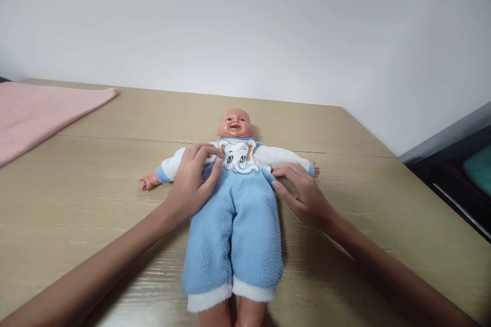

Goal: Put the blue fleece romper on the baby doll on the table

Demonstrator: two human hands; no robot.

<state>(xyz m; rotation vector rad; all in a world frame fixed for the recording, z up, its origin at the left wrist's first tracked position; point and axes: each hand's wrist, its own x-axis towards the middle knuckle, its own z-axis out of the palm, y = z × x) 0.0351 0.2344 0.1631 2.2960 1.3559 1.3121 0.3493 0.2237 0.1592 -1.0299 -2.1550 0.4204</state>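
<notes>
A baby doll (235, 123) lies on its back on the table, arms stretched out to the sides. Its outfit (255, 235) has fuzzy blue trousers with white cuffs, white sleeves and an elephant face (237, 157) on the chest. My left hand (196, 176) rests over the doll's side at chest height, fingers curved and thumb apart from them. On the opposite side, my right hand (301, 189) touches the outfit's edge near the waist with fingertips and thumb, a gap between them. Both hands are open. The doll's feet are out of frame.
The wooden table (123, 179) has a seam running across it. A folded pink cloth (46, 112) lies at the far left. Behind stands a plain white wall (245, 25). Beyond the table's right edge is a dark object with a glossy surface (460, 184).
</notes>
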